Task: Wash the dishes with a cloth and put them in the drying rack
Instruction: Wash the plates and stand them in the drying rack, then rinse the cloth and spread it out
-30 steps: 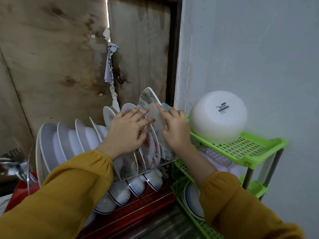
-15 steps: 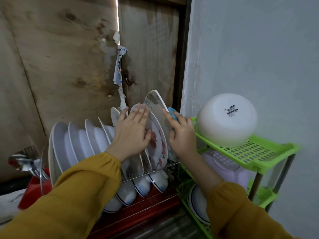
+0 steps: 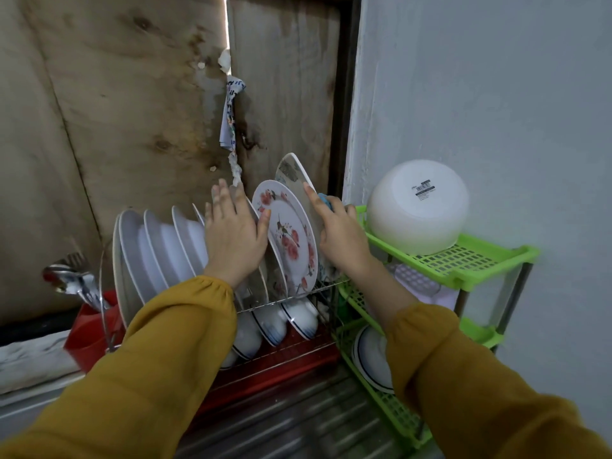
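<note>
A wire drying rack [image 3: 288,298] over a red tray [image 3: 275,361] holds several white plates [image 3: 155,246] standing on edge, with bowls [image 3: 299,318] underneath. At its right end stand a floral plate [image 3: 288,233] and a taller oblong patterned plate [image 3: 294,173]. My left hand [image 3: 233,238] lies flat with straight fingers against the plates left of the floral one, thumb touching its rim. My right hand [image 3: 339,235] holds a blue cloth [image 3: 325,200] in curled fingers, its index finger stretched along the oblong plate's edge.
A green plastic shelf [image 3: 470,260] stands right of the rack, an upturned white bowl [image 3: 417,207] on top and plates [image 3: 371,359] lower down. Cutlery [image 3: 71,283] stands in a red holder [image 3: 87,329] at the left. Wooden boards rise behind, a grey wall at right, a steel counter [image 3: 298,422] below.
My left hand slid left off the floral plate's face, which now shows fully. My right hand stayed at the oblong plate with the cloth.
</note>
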`<state>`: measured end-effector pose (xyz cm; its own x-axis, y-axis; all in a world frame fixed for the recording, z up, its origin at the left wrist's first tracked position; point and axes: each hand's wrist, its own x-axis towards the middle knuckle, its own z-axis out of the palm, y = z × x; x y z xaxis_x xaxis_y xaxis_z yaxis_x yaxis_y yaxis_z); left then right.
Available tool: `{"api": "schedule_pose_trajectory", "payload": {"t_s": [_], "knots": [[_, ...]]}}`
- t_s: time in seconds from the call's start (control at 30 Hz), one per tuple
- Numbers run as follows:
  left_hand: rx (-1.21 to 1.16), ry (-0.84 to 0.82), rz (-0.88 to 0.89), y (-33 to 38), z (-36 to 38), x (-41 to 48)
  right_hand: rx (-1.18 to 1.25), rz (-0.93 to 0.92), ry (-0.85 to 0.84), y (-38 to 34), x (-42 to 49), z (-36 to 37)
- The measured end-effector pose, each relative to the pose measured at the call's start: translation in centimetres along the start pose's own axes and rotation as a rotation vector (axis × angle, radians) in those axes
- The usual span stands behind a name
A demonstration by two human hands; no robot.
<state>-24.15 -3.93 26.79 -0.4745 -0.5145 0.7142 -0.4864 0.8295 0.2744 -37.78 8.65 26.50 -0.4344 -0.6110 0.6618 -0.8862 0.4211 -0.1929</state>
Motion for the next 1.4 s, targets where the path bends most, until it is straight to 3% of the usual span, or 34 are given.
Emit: {"api": "schedule_pose_trajectory", "payload": {"t_s": [0.13, 0.5, 0.77, 0.9, 1.0, 1.07, 1.17, 1.3, 1.4], "knots": [[0.026, -0.015, 0.014, 0.0, -0.3, -1.4, 0.094, 0.003, -0.045, 0.6, -0.9, -0.9], [0.052, -0.060, 0.052, 0.8, -1.2, -5.5, 0.523, 0.065, 0.325, -1.6, -6.1, -2.1], [-0.095, -0.047, 0.069, 1.8, -3.1, -10.5, 0.735, 0.081, 0.312, -5.2, -10.7, -3.0], [-0.358, -0.101, -0.107, 1.5, -4.6, -14.4, 0.946, 0.169, 0.176, -6.9, -13.6, -1.7], [-0.817, -0.207, -0.493, 1.3, -6.1, -17.3, 1.190, 0.317, 0.037, -8.9, -15.8, -0.9], [-1.026, -0.299, -0.651, 1.2, -7.2, -18.9, 1.371, 0.418, -0.053, -10.7, -16.9, -0.9], [-1.042, -0.316, -0.707, 0.1, -8.6, -21.3, 1.548, 0.439, -0.178, -13.2, -18.8, -0.8], [-0.926, -0.131, -0.753, -2.9, -10.6, -23.7, 1.332, 0.253, -0.231, -15.6, -20.5, 0.6], [-0.947, -0.003, -0.775, -5.3, -13.3, -25.0, 1.284, 0.266, -0.233, -17.7, -21.0, 1.5]]}}
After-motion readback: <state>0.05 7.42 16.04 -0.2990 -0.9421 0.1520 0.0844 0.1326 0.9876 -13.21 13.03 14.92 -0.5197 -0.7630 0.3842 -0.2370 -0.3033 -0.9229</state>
